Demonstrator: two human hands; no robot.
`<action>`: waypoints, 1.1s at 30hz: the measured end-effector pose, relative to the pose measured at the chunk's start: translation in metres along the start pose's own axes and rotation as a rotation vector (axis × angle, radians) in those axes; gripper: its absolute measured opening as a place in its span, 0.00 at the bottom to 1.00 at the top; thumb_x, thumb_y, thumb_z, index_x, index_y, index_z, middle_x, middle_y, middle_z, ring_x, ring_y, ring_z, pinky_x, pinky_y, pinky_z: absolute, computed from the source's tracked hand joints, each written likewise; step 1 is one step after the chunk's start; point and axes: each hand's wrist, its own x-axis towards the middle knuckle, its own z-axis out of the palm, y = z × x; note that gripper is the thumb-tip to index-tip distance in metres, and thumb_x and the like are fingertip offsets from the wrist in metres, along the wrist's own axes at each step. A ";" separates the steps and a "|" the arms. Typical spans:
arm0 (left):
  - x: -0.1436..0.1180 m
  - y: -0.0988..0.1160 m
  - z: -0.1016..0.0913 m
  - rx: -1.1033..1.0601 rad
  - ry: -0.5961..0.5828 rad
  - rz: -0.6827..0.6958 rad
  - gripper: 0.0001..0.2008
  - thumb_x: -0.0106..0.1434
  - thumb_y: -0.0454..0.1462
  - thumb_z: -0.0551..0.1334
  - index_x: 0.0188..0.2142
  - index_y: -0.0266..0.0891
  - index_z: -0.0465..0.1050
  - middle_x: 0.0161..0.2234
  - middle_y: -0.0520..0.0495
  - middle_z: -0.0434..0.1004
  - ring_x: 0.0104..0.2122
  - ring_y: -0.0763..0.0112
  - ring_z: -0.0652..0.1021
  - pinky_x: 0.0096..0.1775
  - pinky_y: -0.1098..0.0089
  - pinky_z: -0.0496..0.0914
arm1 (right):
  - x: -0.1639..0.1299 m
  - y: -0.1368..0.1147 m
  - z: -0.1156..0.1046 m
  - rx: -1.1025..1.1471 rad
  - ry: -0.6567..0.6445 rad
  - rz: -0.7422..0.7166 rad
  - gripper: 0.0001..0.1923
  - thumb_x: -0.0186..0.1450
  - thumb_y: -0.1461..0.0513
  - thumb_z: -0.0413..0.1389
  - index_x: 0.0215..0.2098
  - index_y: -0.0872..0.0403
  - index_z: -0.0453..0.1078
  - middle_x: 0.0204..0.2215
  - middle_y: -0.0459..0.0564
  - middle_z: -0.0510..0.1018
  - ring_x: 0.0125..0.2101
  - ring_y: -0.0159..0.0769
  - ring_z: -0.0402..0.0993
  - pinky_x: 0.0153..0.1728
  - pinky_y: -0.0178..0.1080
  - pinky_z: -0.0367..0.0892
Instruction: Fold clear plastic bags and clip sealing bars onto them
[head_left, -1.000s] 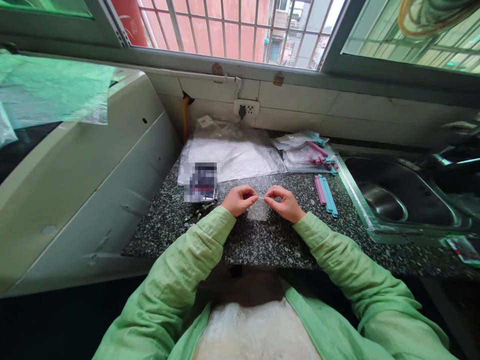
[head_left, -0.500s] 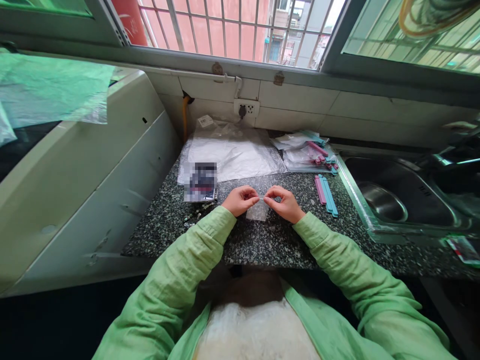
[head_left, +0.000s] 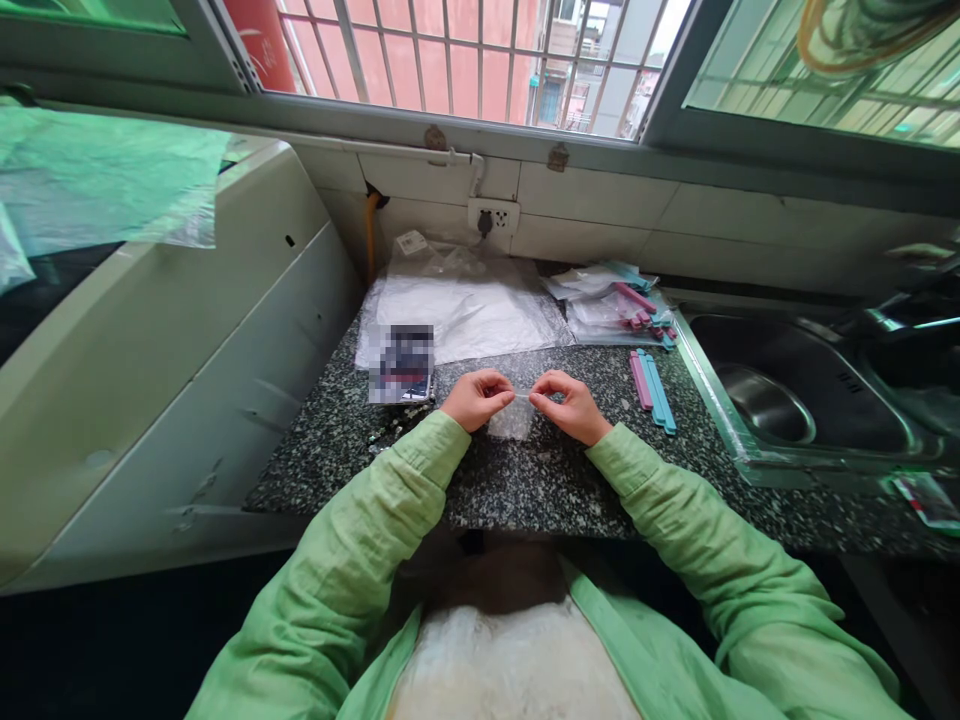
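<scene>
My left hand and my right hand together pinch the top edge of a small clear plastic bag, which hangs just above the speckled granite counter. The two hands are close together, fingertips almost touching. A pink and two teal plastic sealing clips lie on the counter to the right of my right hand. A blurred dark card or phone lies left of my left hand.
A pile of clear plastic bags lies at the back of the counter. More bags with coloured clips sit at the back right. A steel sink is at the right. A white appliance stands at the left.
Both hands with the small bag have shifted very slightly away from me and up. Nothing else has moved.
</scene>
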 end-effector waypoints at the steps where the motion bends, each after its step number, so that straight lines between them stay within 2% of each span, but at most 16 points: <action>1: 0.000 0.000 0.000 -0.001 0.002 0.000 0.09 0.46 0.39 0.62 0.20 0.34 0.68 0.17 0.54 0.63 0.20 0.79 0.62 0.24 0.74 0.59 | 0.000 0.000 0.000 -0.002 0.001 -0.001 0.06 0.57 0.62 0.54 0.22 0.54 0.66 0.22 0.46 0.70 0.27 0.31 0.66 0.31 0.37 0.61; 6: 0.000 0.000 -0.001 -0.022 0.026 -0.038 0.09 0.46 0.39 0.62 0.21 0.33 0.68 0.18 0.54 0.64 0.20 0.79 0.63 0.24 0.74 0.59 | 0.001 0.001 -0.001 -0.019 0.022 -0.011 0.06 0.57 0.63 0.54 0.22 0.54 0.66 0.22 0.46 0.70 0.27 0.31 0.65 0.32 0.37 0.60; 13: 0.001 -0.002 0.001 -0.018 -0.016 -0.075 0.10 0.46 0.40 0.62 0.22 0.34 0.67 0.18 0.55 0.63 0.20 0.80 0.62 0.24 0.75 0.59 | 0.000 0.000 0.000 -0.035 0.026 -0.020 0.07 0.57 0.63 0.53 0.21 0.54 0.65 0.21 0.46 0.69 0.27 0.31 0.64 0.31 0.36 0.60; 18: 0.001 -0.004 0.001 0.037 -0.012 -0.026 0.09 0.47 0.39 0.61 0.24 0.34 0.68 0.20 0.53 0.65 0.22 0.77 0.65 0.27 0.74 0.61 | -0.001 -0.001 0.001 -0.029 0.019 -0.026 0.07 0.57 0.63 0.53 0.21 0.54 0.65 0.22 0.46 0.69 0.27 0.31 0.65 0.31 0.36 0.60; 33: 0.001 -0.002 -0.001 0.143 -0.004 0.076 0.07 0.50 0.36 0.60 0.21 0.34 0.69 0.20 0.52 0.66 0.22 0.77 0.66 0.26 0.74 0.62 | -0.002 -0.002 0.002 -0.018 0.020 -0.028 0.06 0.57 0.63 0.54 0.22 0.54 0.66 0.22 0.46 0.70 0.27 0.31 0.65 0.31 0.37 0.61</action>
